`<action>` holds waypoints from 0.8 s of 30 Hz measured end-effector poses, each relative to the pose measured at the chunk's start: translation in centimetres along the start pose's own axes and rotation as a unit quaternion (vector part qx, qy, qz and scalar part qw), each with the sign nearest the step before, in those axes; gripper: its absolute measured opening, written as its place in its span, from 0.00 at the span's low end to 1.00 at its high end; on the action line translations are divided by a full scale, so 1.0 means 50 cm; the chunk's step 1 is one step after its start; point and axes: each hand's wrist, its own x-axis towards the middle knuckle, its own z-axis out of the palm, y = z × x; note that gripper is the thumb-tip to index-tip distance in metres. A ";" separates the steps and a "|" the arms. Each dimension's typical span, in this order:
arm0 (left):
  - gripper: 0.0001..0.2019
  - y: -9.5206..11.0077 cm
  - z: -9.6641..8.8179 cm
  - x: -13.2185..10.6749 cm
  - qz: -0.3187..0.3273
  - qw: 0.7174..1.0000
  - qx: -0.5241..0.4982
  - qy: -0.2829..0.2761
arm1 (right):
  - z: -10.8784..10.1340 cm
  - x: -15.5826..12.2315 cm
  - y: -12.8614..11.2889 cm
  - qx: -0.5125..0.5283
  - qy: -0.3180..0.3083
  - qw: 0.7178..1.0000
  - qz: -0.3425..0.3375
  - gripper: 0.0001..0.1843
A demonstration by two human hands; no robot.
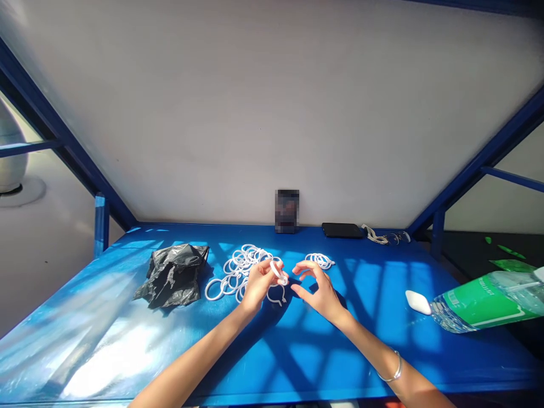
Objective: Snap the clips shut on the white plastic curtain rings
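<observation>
My left hand (260,283) pinches a white plastic ring (278,273) between thumb and fingers, just above the table. Beside it my right hand (317,292) is held with thumb and fingers apart and nothing between them. A loose heap of white rings (244,260) lies behind and to the left of my left hand, partly hidden by it. One open ring (277,300) with a clasp-like end rests right below that hand. Past my right hand sits a smaller, neater cluster of white rings (319,260).
A crumpled black plastic bag (174,275) lies left on the blue table (272,362). At the back are a blurred dark upright object (287,211), a black phone (342,230) and glasses with a white cable (376,235). Right are a white case (418,302) and a green-labelled bottle (488,300).
</observation>
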 end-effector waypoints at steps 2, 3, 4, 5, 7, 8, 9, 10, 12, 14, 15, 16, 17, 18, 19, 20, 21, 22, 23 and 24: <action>0.26 -0.002 0.002 -0.003 -0.005 1.000 0.002 0.000 | 0.005 -0.005 -0.004 -0.032 -0.022 0.999 -0.034 0.16; 0.25 -0.004 0.004 -0.005 -0.009 1.000 0.005 -0.003 | 0.007 -0.006 -0.006 -0.045 -0.030 0.997 -0.054 0.15; 0.24 -0.006 0.006 -0.006 -0.012 1.000 0.011 -0.004 | 0.010 -0.007 -0.008 -0.055 -0.034 0.995 -0.076 0.14; 0.23 -0.009 0.008 -0.008 -0.015 1.000 0.019 -0.004 | 0.011 -0.007 -0.009 -0.061 -0.034 0.993 -0.100 0.12; 0.21 -0.012 0.013 -0.010 -0.014 1.000 0.028 -0.001 | 0.013 -0.007 -0.009 -0.072 -0.028 0.987 -0.140 0.10; 0.21 -0.013 0.014 -0.011 -0.011 0.999 0.030 0.000 | 0.014 -0.006 -0.008 -0.077 -0.024 0.985 -0.153 0.09; 0.20 -0.013 0.015 -0.012 -0.007 0.999 0.031 0.000 | 0.013 -0.006 -0.006 -0.083 -0.021 0.984 -0.159 0.07; 0.20 -0.012 0.016 -0.012 -0.006 0.999 0.033 -0.003 | 0.012 -0.005 -0.005 -0.088 -0.015 0.983 -0.160 0.07; 0.22 -0.009 0.016 -0.013 -0.008 0.999 0.040 -0.017 | 0.007 -0.004 -0.003 -0.092 0.001 0.985 -0.149 0.06; 0.24 -0.008 0.016 -0.014 -0.016 0.998 0.048 -0.035 | 0.002 -0.003 -0.001 -0.089 0.019 0.987 -0.132 0.06; 0.24 -0.007 0.016 -0.014 -0.018 0.998 0.050 -0.045 | -0.001 -0.002 0.000 -0.085 0.027 0.989 -0.122 0.06; 0.25 -0.007 0.017 -0.015 -0.017 0.997 0.052 -0.056 | -0.004 -0.001 0.000 -0.081 0.034 0.990 -0.111 0.06; 0.25 -0.008 0.018 -0.016 -0.012 0.996 0.054 -0.067 | -0.007 0.000 0.000 -0.078 0.041 0.991 -0.102 0.06; 0.25 -0.009 0.019 -0.018 -0.002 0.995 0.057 -0.077 | -0.010 0.002 0.000 -0.077 0.049 0.991 -0.093 0.06; 0.25 -0.009 0.020 -0.020 0.012 0.995 0.059 -0.083 | -0.012 0.003 0.001 -0.077 0.056 0.992 -0.087 0.06; 0.25 -0.009 0.022 -0.022 0.031 0.994 0.065 -0.085 | -0.014 0.005 0.001 -0.079 0.063 0.991 -0.083 0.05; 0.25 -0.008 0.022 -0.025 0.054 0.992 0.074 -0.086 | -0.016 0.007 0.001 -0.081 0.071 0.991 -0.080 0.05; 0.27 -0.006 0.023 -0.027 0.081 0.989 0.089 -0.083 | -0.018 0.009 0.000 -0.084 0.079 0.990 -0.078 0.05; 0.28 -0.003 0.022 -0.030 0.112 0.984 0.110 -0.080 | -0.019 0.010 0.000 -0.086 0.087 0.989 -0.077 0.06; 0.29 0.000 0.022 -0.033 0.144 0.977 0.137 -0.077 | -0.020 0.011 -0.001 -0.088 0.094 0.989 -0.075 0.07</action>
